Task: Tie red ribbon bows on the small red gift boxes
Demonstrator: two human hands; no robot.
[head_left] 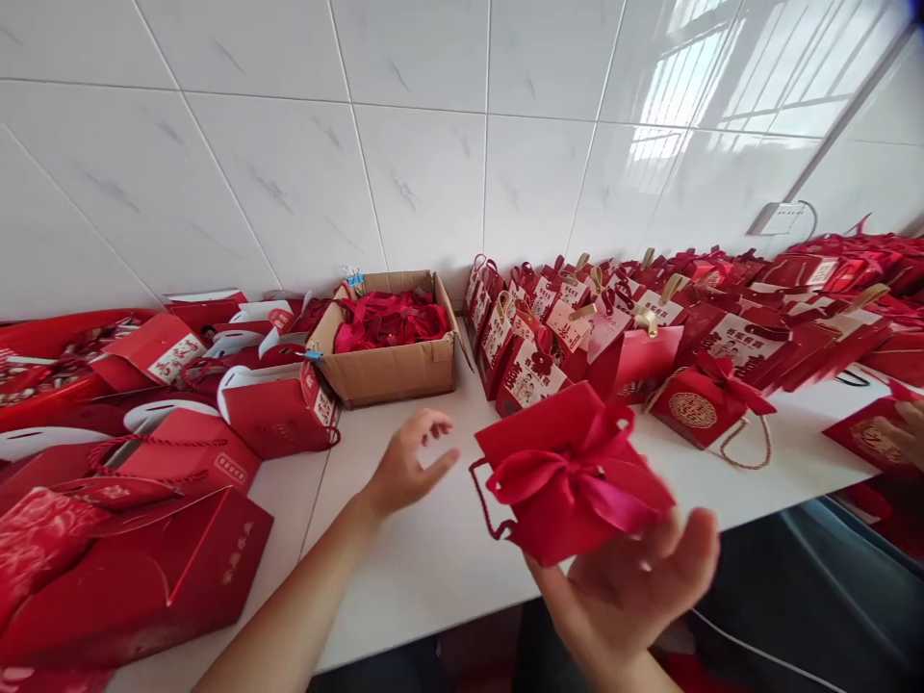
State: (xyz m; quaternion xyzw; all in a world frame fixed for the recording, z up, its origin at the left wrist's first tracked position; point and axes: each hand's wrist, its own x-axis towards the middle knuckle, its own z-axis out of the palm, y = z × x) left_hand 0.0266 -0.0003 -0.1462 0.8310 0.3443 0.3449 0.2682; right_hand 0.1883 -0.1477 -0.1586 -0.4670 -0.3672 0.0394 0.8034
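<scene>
My right hand (628, 587) supports a red gift box (526, 428) from below and behind, its palm turned up above the table's front edge. A shiny ribbon bow (570, 472) is tied across the box, and a dark red cord handle (480, 500) hangs from its left side. Some of my right fingers are hidden behind the box. Just left of it, my left hand (411, 462) hovers over the white table (419, 568), fingers apart and nothing in them. Close behind that hand stands a cardboard box (390, 371) full of red ribbons (394, 320).
Larger red gift boxes (194, 462) crowd the left side. Rows of printed red boxes (530, 380) line the wall at right. A finished-looking box with a gold emblem (697, 409) stands nearer. Another person's hand (906, 433) touches a red box (862, 433) at far right.
</scene>
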